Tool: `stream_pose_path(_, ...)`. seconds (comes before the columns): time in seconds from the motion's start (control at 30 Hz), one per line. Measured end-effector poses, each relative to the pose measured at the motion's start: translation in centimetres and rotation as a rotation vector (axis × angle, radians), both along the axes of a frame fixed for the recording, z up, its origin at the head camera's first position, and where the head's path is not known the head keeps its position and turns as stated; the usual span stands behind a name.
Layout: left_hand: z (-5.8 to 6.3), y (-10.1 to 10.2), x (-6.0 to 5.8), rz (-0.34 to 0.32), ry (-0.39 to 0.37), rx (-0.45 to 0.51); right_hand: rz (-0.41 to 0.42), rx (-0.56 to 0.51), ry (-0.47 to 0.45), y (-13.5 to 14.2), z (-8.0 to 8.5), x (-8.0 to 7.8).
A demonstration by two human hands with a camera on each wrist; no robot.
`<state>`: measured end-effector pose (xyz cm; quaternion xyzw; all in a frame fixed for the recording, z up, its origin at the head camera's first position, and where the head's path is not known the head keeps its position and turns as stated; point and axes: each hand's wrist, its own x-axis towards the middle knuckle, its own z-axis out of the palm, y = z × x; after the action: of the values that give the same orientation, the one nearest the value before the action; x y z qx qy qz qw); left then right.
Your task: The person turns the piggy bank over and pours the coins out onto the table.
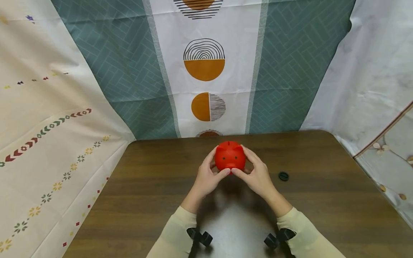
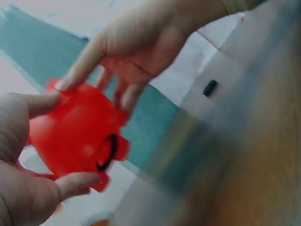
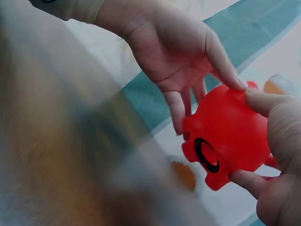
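Between my two hands a red piggy bank [image 1: 230, 157] is held above the table, its face toward me and the coin slot on top. My left hand [image 1: 205, 179] grips one side, thumb at the snout. The other side is gripped by my right hand [image 1: 258, 179], whose thumb meets the left one there. On the underside of the piggy bank [image 3: 230, 134], a round black-rimmed opening shows between the short legs in the right wrist view. To the right of my right hand, a round black plug [image 1: 283, 176] lies on the table.
The brown wooden table [image 1: 151, 186] has a shiny patch of light near its front. Behind it hangs a green and white patterned cloth [image 1: 284, 71]. Pale cloths flank the left [image 1: 48, 125] and right sides. Each wrist wears a small black device.
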<state>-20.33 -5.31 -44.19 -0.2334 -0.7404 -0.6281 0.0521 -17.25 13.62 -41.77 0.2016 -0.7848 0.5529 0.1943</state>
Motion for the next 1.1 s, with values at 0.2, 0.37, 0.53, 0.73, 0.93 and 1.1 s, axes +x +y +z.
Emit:
stream_pose_path(0.2, -0.7, -0.3, -0.3, 0.022, -0.131, -0.06, 0.012, -0.009, -0.125, -0.2, -0.1, 0.0)
stream_pose_path(0.37, -1.0, -0.3, -0.3, 0.042, -0.15, -0.102, 0.023, -0.01, -0.162, -0.1, -0.2, 0.0)
stream_pose_path(0.53, -0.5, -0.1, -0.2, 0.008, -0.007, -0.016, -0.006, 0.004, 0.018, 0.2, -1.8, -1.0)
stream_pose_path(0.73, 0.8, -0.1, 0.8, 0.042, -0.017, -0.049, -0.023, 0.002, -0.062, 0.5, -4.2, -2.3)
stream_pose_path(0.93, -0.6, -0.1, 0.0, 0.046, -0.108, -0.091, -0.018, -0.009, -0.156, 0.4, -3.4, -1.7)
stream_pose_path(1.1, 0.1, -0.1, 0.5, 0.052, -0.129, -0.106, -0.009, 0.034, -0.181, -0.2, -0.5, -0.1)
